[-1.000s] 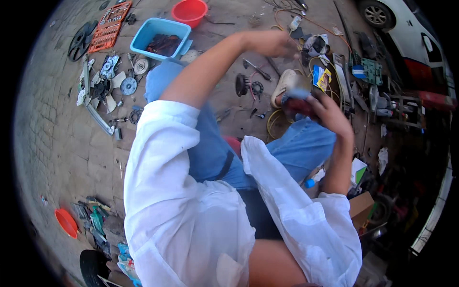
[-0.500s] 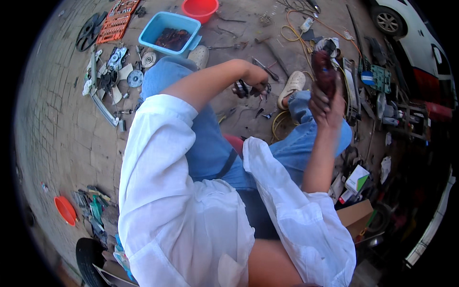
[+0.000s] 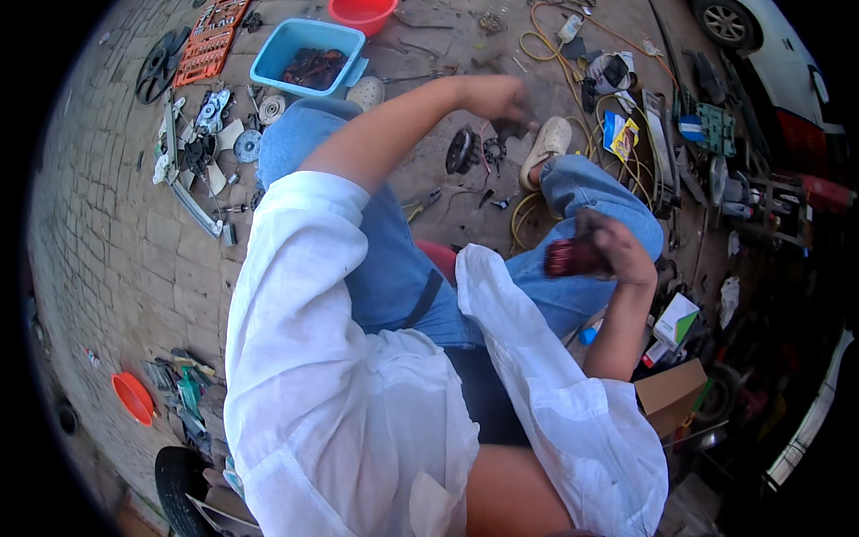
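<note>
My left hand (image 3: pixel 506 100) is stretched out past my left knee, low over the ground near my right shoe (image 3: pixel 548 148). Its fingers are smeared by motion, and a dark blur beside them hides whether they grip anything. Close below it lie a dark round part (image 3: pixel 463 149) and a smaller dark ring-shaped part (image 3: pixel 493 150). My right hand (image 3: pixel 622 246) is closed around a dark red ribbed piece (image 3: pixel 573 257), with a copper-like sheen, above my right thigh. The fingers cover its right end.
Beyond my left knee stand a blue tub (image 3: pixel 309 55) with reddish-brown pieces and a red basin (image 3: pixel 362 12). Metal parts (image 3: pixel 210 143) and an orange tool case (image 3: pixel 211 40) lie left. A yellow hose (image 3: pixel 573 80) and a white car (image 3: pixel 769 63) are to the right.
My right hand has come down and toward me with the dark red piece. My left hand has moved away and right, leaving the dark round part on the ground.
</note>
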`<state>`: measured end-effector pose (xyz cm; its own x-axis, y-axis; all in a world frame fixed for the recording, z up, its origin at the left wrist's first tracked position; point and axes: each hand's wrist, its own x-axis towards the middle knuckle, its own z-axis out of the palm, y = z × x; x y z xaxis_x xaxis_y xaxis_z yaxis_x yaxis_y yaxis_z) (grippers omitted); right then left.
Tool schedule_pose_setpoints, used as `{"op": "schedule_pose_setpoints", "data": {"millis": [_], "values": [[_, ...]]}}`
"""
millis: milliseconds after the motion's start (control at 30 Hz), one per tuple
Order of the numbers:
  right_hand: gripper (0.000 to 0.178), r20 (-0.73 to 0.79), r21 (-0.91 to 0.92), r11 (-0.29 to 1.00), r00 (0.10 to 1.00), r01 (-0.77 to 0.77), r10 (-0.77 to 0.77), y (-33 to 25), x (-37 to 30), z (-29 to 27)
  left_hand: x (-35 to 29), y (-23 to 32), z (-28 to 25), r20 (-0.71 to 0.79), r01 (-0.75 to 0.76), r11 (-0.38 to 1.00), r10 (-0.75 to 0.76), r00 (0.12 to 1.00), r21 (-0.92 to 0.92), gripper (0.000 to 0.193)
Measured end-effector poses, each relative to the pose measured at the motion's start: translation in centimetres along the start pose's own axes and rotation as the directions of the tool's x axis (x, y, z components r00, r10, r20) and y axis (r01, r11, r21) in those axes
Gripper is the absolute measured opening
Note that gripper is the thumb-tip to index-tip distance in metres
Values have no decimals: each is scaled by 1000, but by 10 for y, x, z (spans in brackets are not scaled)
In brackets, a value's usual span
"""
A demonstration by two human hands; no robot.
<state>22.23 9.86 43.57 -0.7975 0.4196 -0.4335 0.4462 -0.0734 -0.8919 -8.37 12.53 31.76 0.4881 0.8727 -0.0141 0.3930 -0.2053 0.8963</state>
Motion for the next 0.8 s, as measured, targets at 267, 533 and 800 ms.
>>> {"op": "schedule_pose_setpoints", "data": {"millis": [267,533,800], "values": [[41,-804,-541,740,504,-400,-315,109,85,-22,-7,55,-20,58,-15,998,11,998,69,31],[36,-220,884,412,974,219,-45,-44,109,8,-8,18,-6,54,-55,995,51,997,85,32],[42,-318,778,556,947,292,-52,-100,56,34,-14,8,30,137,-66,989,48,989,129,83]]}}
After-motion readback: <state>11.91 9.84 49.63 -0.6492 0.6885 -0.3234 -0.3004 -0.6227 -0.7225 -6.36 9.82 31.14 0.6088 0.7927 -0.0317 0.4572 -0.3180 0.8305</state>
